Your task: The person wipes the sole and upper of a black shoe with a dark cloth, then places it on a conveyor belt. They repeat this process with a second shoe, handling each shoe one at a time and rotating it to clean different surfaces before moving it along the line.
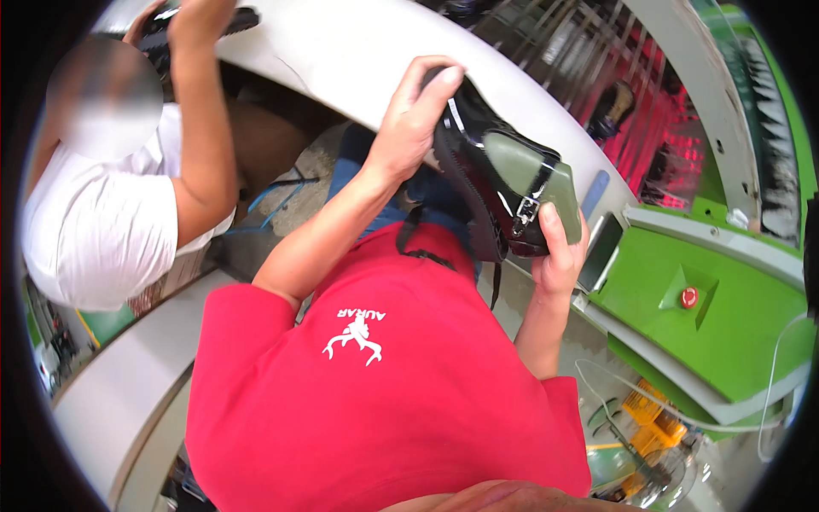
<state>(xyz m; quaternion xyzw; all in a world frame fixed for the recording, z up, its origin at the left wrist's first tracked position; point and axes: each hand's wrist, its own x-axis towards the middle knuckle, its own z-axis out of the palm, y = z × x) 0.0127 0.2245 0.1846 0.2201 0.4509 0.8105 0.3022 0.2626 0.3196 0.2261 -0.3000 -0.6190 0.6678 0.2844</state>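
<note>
A glossy black buckled shoe (pixel 465 162) is held tilted in front of me, over the near edge of the white table, with its sole side toward the lower left. Inside its opening sits a green form (pixel 514 162), which looks like a shoe last. My left hand (pixel 411 115) is closed around the toe end, thumb on top. At the heel end my right hand (pixel 559 252) grips the shoe, its thumb beside the silver buckle (pixel 525 213); most of its other fingers are hidden behind the shoe.
A co-worker in a white shirt (pixel 111 226) at the left handles another black shoe (pixel 241 21). The white curved table (pixel 341 55) runs ahead. To the right stand a green machine (pixel 648 273) with a red button (pixel 689 297), and a red-lit rod rack holding a dark shoe (pixel 612 107).
</note>
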